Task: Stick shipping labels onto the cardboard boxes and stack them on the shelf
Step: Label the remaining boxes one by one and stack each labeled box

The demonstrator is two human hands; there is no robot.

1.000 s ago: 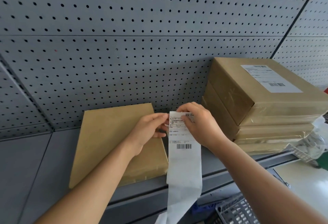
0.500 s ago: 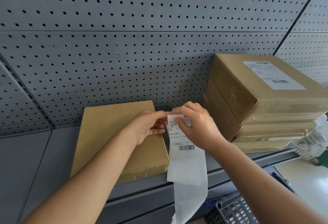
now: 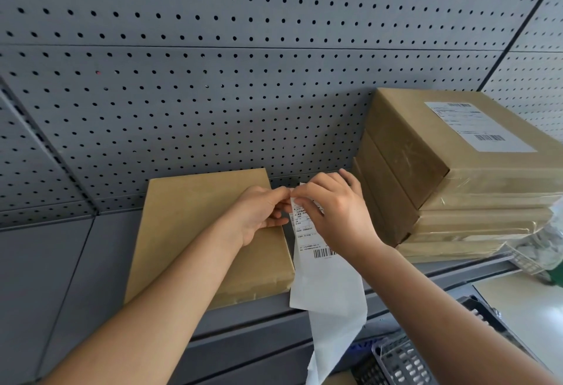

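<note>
A flat cardboard box (image 3: 189, 220) with no label lies on the grey shelf (image 3: 70, 262). Just right of it, both hands hold a white shipping label strip (image 3: 326, 281) with a barcode; its tail hangs down past the shelf's front edge. My left hand (image 3: 259, 217) pinches the strip's top corner. My right hand (image 3: 338, 211) pinches the same top edge from the right, covering part of the print. To the right stands a stack of taped cardboard boxes (image 3: 432, 189); the top one bears a stuck label (image 3: 478, 125).
A grey pegboard wall (image 3: 213, 64) backs the shelf. A crumpled plastic bag (image 3: 545, 241) sits at the stack's right end. Below the shelf edge a grey plastic basket (image 3: 402, 363) shows at bottom right, next to a pale floor or table patch (image 3: 527, 302).
Both hands have drawn closer together at the strip's top edge, fingertips now meeting there. The strip has shifted slightly and its tail swings a little to the right.
</note>
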